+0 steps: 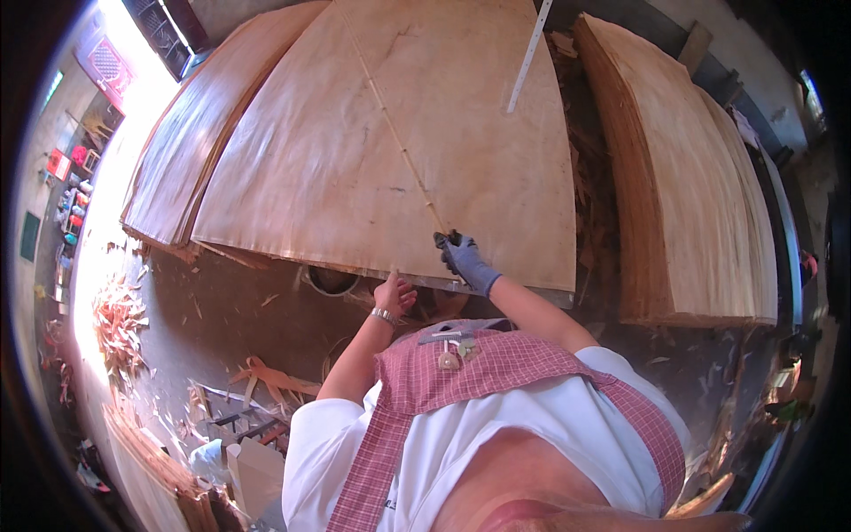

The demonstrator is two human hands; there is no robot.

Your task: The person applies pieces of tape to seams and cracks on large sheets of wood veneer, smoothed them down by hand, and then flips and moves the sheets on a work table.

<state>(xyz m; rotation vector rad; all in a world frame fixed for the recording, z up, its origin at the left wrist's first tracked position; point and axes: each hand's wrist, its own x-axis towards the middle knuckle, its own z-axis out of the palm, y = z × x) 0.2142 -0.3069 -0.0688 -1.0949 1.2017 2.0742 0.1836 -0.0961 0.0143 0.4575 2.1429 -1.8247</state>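
In my right hand (467, 262), which wears a grey-blue glove with dark fingertips, is the near end of a long thin bamboo stick (405, 155). The stick slants away to the far left, over a large pale wood veneer sheet (479, 151) on top of a broad stack. Bare except for a metal watch band at the wrist, my left hand (394, 294) is at the sheet's near edge. Its thumb points up toward that edge while the fingers curl loosely, apart from the thumb, with nothing visible in them. Whether the thumb touches the sheet I cannot tell.
Another veneer stack (191, 133) adjoins on the left, and a taller one (700, 195) stands across a scrap-filled gap on the right. A white perforated strip (529, 58) hangs over the far side. Wood shavings (120, 315) litter the left floor. A round container (331, 280) sits below the near edge.
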